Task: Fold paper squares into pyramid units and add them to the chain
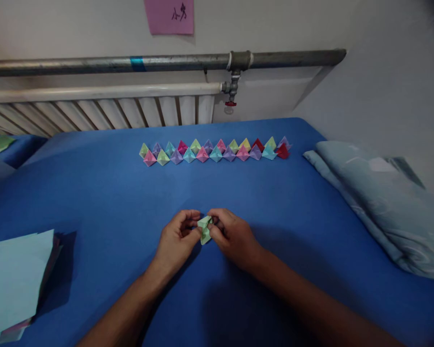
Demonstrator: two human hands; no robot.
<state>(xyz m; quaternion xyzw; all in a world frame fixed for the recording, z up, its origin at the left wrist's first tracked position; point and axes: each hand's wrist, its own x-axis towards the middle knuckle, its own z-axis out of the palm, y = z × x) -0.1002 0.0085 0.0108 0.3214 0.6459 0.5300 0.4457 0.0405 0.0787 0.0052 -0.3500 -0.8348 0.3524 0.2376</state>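
A small folded piece of light green paper (205, 230) is held between both hands, low in the middle of the view. My left hand (179, 235) pinches its left side with thumb and fingers. On the right side, my right hand (234, 236) grips it, thumb in front and fingers curled behind. Beyond the hands, folded paper pieces (216, 153) in pink, green, purple, blue, yellow and red stand in two close rows on the blue surface (130, 193).
At the left front lies a stack of paper sheets (14, 279), light blue on top. A folded pale green cloth (376, 202) rests at the right. A radiator (112, 113) and a metal pipe (181, 62) run behind the blue surface.
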